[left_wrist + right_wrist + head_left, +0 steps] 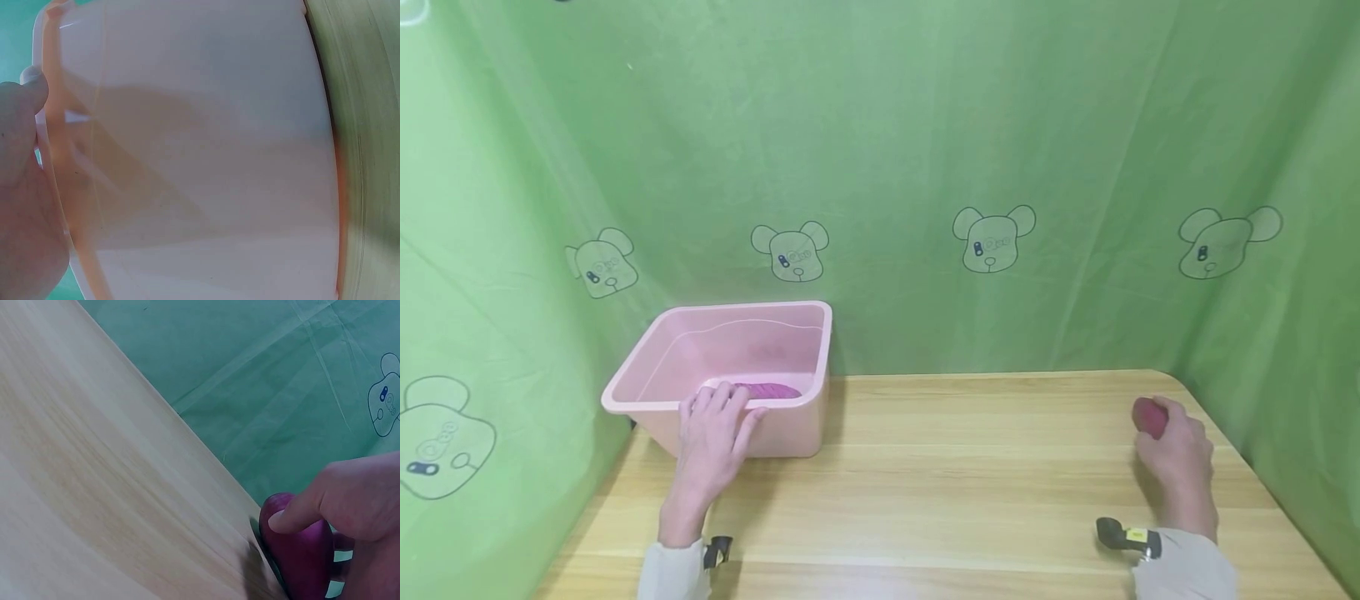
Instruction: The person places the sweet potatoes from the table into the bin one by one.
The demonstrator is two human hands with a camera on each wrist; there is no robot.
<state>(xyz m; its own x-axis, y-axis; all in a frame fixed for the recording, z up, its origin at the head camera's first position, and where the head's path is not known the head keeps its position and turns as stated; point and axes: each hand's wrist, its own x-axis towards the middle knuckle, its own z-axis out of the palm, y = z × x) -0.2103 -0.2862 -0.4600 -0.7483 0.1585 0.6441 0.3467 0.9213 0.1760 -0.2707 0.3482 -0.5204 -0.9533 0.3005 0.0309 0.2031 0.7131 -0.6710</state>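
A glossy dark-purple rounded object (300, 556), longer than wide in the right wrist view, is held near the table's right edge by my right hand (1178, 450). The thumb lies along its side, with other fingers partly hidden behind it. At the left stands a pink plastic bin (790, 429). My left hand (713, 429) grips its near rim, fingers bent over the edge and thumb at the rim, as the left wrist view also shows. Inside the bin lies a purple item with a ridged surface (775, 391), partly hidden by the rim and hand.
The wooden table (955, 483) spans the space between the hands. Green curtain (895, 150) with mouse-like face prints closes off the back and sides. The bin stands close to the back-left curtain. A small black wrist camera (1123, 535) sits by the right sleeve.
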